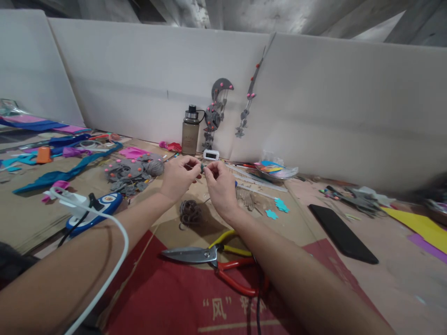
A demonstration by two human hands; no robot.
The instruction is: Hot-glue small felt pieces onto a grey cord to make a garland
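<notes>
My left hand (179, 176) and my right hand (220, 188) meet above the cardboard, fingertips pinched close together. Between them is a small dark green piece (202, 168), too small to name; both hands seem to grip it. Below the hands lies a tangled coil of brown-grey cord (190, 212). Nearer to me, scissors with a wide metal blade (190, 254) lie partly under my right forearm, beside red-handled pliers or cutters (235, 279). Just left of my left hand is a ball of grey yarn (155, 167).
A heap of grey felt pieces with pink dots (127, 172) sits left. A bottle (190, 132) stands at the back, near a hanging grey moon ornament (221, 88). Turquoise flower cutouts (271, 214) and a black phone (342, 232) lie right. A white cable (120, 265) crosses my left forearm.
</notes>
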